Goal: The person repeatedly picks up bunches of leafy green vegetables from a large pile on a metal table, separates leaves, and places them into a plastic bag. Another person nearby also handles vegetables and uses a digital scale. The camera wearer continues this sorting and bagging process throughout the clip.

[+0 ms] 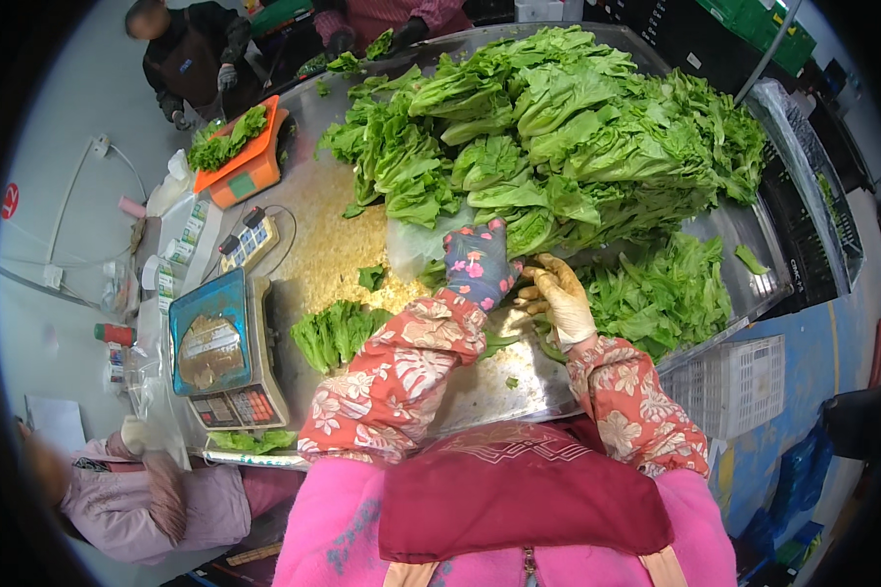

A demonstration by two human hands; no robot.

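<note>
My left hand [477, 264], in a dark glove with pink flowers, lies at the front edge of a large heap of leafy lettuce [587, 132]. A thin clear plastic bag [418, 246] spreads beside it, touching the heads. What lies under its palm is hidden. Just to its right is my right hand [558, 297], in a stained cream glove, with bent, spread fingers and nothing visible between them. Loose leaves [661, 297] are piled to its right. A small bunch of lettuce [338, 330] rests on the metal table [484, 396] left of my left forearm.
A weighing scale [213, 337] and a power strip [249, 242] stand on the left. Beyond them an orange scale [242, 161] carries lettuce. One co-worker [154, 491] is at lower left, others at the far side. A white plastic crate [734, 385] sits below the right edge.
</note>
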